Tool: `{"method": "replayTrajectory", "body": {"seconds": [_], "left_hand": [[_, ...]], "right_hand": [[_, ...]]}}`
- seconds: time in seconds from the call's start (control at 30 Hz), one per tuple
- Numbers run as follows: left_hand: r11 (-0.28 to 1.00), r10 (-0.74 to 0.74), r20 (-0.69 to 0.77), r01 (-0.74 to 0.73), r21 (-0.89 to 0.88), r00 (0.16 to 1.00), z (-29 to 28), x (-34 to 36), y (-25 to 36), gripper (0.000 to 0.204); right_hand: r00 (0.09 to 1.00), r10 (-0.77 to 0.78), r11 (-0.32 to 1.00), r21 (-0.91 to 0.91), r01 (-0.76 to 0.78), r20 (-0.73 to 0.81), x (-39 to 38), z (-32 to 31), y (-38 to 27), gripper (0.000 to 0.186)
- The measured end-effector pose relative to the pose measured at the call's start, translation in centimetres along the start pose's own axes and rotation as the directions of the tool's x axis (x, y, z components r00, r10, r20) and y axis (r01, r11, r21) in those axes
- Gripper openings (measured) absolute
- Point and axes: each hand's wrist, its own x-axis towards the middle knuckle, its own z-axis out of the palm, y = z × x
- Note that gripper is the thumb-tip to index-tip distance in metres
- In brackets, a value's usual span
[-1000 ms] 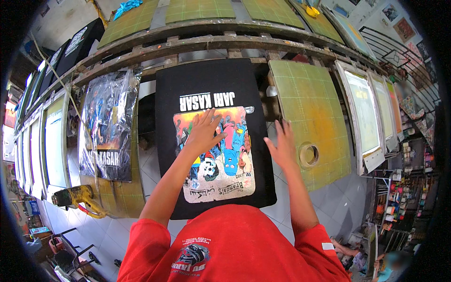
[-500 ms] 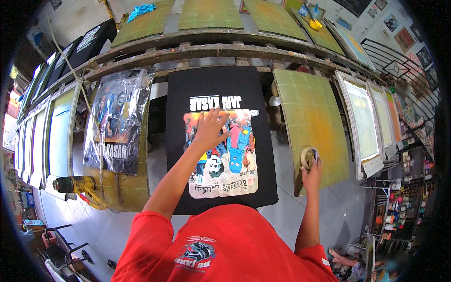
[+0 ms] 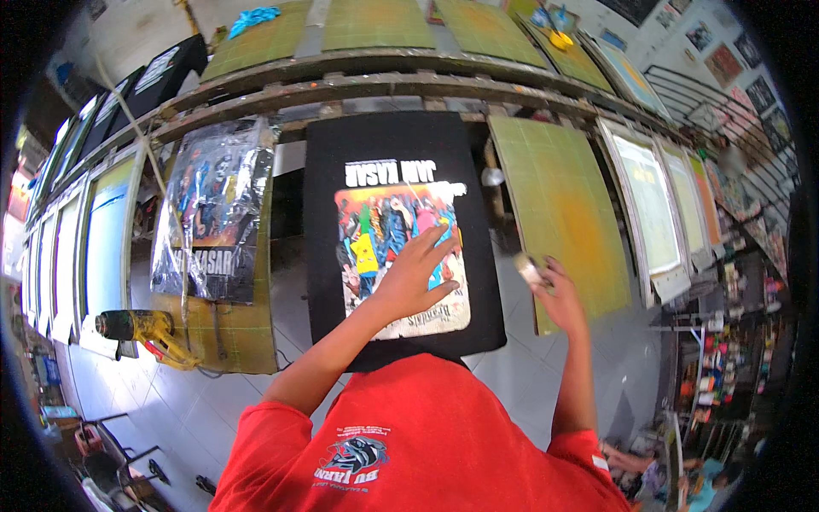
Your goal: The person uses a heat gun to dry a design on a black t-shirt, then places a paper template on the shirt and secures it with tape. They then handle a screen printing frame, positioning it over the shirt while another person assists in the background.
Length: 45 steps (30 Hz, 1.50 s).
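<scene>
A black T-shirt with a colourful printed picture lies flat on a board in front of me. My left hand rests flat on the print, fingers spread. My right hand hovers at the shirt's right edge and holds a small pale roll of tape. My red shirt fills the lower part of the view.
A yellow-green board lies right of the shirt. A printed shirt in clear plastic hangs on the left above a yellow heat gun. More green boards and framed screens line the curved wooden rack. Tiled floor lies below.
My right hand has come back from the yellow-green board toward the shirt's right edge, holding the roll. My left hand has stayed flat on the print.
</scene>
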Motion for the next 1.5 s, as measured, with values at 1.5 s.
{"method": "replayTrajectory", "body": {"seconds": [1.5], "left_hand": [[0.804,0.593,-0.310,-0.529,0.271,0.743,2.0,2.1,28.8,0.029]], "right_hand": [[0.629,-0.587,0.636,0.191,0.748,-0.510,-20.7,-17.4,-5.9,0.009]]}}
